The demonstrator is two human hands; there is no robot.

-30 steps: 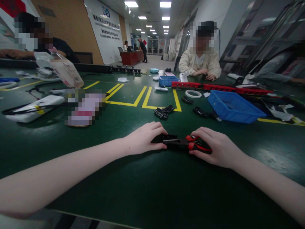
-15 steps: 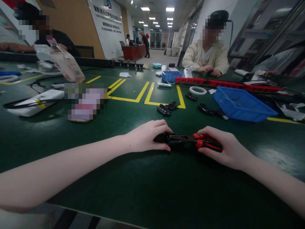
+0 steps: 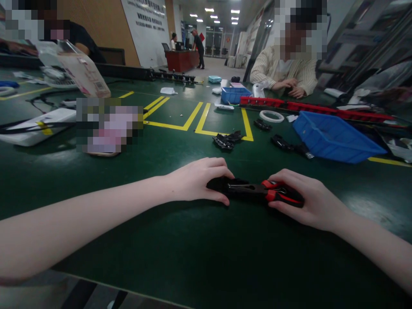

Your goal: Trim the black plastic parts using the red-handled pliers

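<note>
My left hand [image 3: 204, 180] is closed around a black plastic part [image 3: 219, 184], thumb below and fingers above, just over the green table. The part's exact kind is hard to make out. My right hand [image 3: 304, 199] grips the red-and-black handles of a pair of pliers [image 3: 257, 189]. Their dark jaws point left and lie against the black part beside my left fingertips. Whether the jaw tips pinch the part cannot be made out. Beyond my hands lie broken-looking black pieces [image 3: 227, 139] and another black part [image 3: 283, 143].
A blue bin [image 3: 337, 137] stands right, near a white ring [image 3: 271, 116] and a long red strip [image 3: 309, 108]. Leftward are a phone [image 3: 111, 131], a white device with a black strap [image 3: 48, 122] and a bottle [image 3: 83, 71]. A person in a striped shirt [image 3: 267, 71] sits opposite.
The pliers have turned slightly, so their jaws show flatter from above. Both hands keep their holds almost in place. The camera view has tilted down a little.
</note>
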